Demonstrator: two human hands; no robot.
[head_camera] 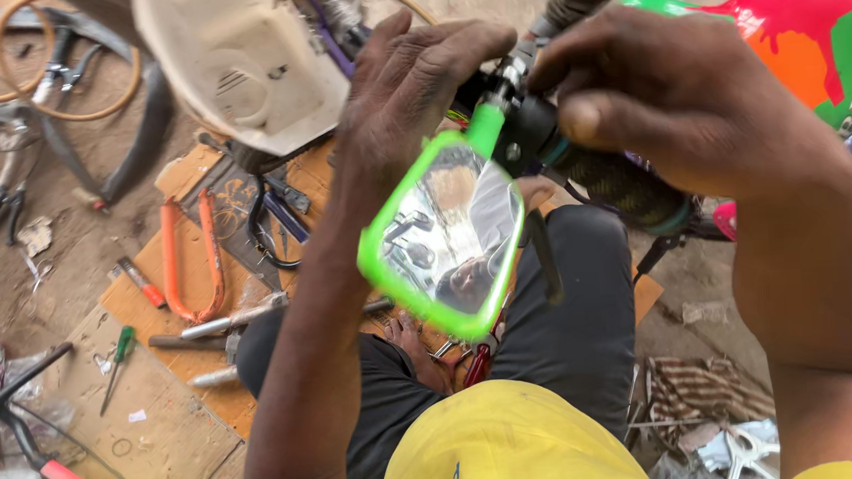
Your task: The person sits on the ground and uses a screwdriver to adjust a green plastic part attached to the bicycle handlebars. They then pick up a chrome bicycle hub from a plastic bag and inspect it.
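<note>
Where the yellow shirt [500, 445] fills the lower edge of the frame, the person sits cross-legged over a cardboard sheet [154, 419]. At centre hangs a green-framed mirror [442, 239], its stalk meeting a handlebar grip [618, 186]. The left hand [409, 95] curls around the stalk's top, fingers pressed together, evidently steadying it. The right hand [671, 100] pinches the clamp beside the grip (the fitting itself is hidden). Farther off, upper left, lie a tyre [138, 128] and an orange fork [189, 262].
</note>
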